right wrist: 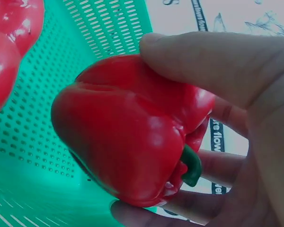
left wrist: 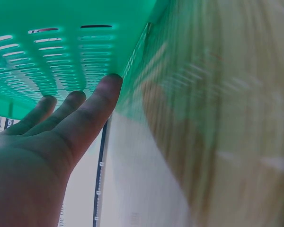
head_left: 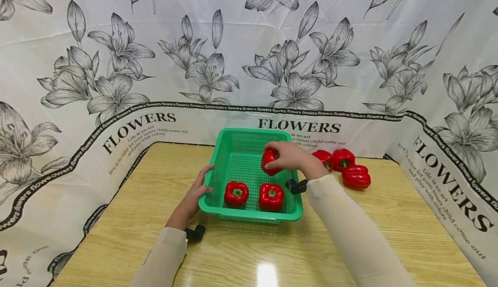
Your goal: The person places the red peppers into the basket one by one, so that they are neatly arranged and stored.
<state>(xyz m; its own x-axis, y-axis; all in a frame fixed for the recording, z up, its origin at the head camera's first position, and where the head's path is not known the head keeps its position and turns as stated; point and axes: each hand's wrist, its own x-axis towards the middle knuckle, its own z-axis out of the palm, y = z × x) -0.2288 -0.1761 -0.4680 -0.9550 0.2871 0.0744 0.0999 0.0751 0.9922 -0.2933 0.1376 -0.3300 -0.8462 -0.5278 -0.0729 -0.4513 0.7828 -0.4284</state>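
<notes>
Over the right part of a green plastic basket (head_left: pixel 249 214), my right hand (head_left: pixel 291 159) grips a red bell pepper (head_left: pixel 267 162). In the right wrist view the thumb lies across the upper side of this pepper (right wrist: pixel 123 127), its green stem turned towards the palm. Two more red bell peppers stand stem up at the near end of the basket, one on the left (head_left: pixel 236 195) and one on the right (head_left: pixel 271 197). My left hand (head_left: pixel 194 194) holds the basket's left side, thumb over the rim and fingers against the outer wall.
On the wooden table (head_left: pixel 389 218), right of the basket, lie three red bell peppers: one (head_left: pixel 324 159) partly behind my right wrist, another (head_left: pixel 343 159) beside it and a third (head_left: pixel 355 177) nearer. A flower-printed cloth (head_left: pixel 218 84) hangs behind the table.
</notes>
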